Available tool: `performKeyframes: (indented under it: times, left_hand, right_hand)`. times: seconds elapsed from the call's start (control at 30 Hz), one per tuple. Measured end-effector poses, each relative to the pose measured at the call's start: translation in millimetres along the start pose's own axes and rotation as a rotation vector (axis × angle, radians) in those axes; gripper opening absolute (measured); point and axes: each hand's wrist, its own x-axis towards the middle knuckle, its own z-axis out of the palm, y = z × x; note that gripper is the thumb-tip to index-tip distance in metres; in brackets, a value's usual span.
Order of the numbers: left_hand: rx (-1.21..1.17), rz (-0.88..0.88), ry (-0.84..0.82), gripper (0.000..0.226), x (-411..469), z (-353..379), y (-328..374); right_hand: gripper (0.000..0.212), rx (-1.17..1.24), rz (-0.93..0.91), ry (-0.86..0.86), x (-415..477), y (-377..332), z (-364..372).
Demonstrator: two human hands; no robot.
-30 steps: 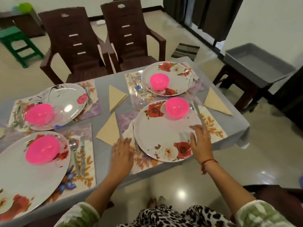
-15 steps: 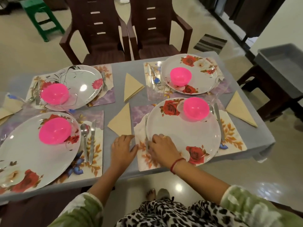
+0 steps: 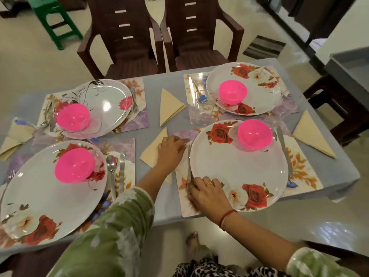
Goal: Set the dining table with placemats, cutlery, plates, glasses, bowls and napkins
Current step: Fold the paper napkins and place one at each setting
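Though the table [image 3: 159, 80] looks all but laid, she is busy with the fork [image 3: 188, 164] at the lower middle of the frame. It lies on the placemat [image 3: 184, 204], tight against the left rim of the near-right plate [image 3: 239, 176]. Her left hand [image 3: 170, 150] sits at the tine end, fingers curled in narrow with the tips at the metal; whether they actually pinch it I cannot tell from here. Her right hand [image 3: 207, 193] lies flat, fingers fairly straight, over the handle end and the plate's lower-left rim, holding nothing. The fork is thin, stiff steel, light, and likely to skate on that glossy mat. I would say it wants steadying at both ends, or a pinch at the neck, to line it up. The plate looks smooth and light enough to shift if nudged, and the pink bowl [image 3: 254, 135] sitting on it would ride along.
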Motion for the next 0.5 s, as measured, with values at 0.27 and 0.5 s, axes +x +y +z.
performKeyframes:
  times: [0.27,0.5]
  left_hand:
    - [-0.19,-0.047,0.055,0.019,9.2,4.2,-7.2]
    - [-0.155,-0.133,0.045,0.02,7.7,-9.7,-25.4]
  right_hand:
    - [0.014,0.099,0.107,-0.059,17.7,0.8,-2.5]
    - [0.014,0.143,0.109,-0.052,23.9,-0.6,-3.4]
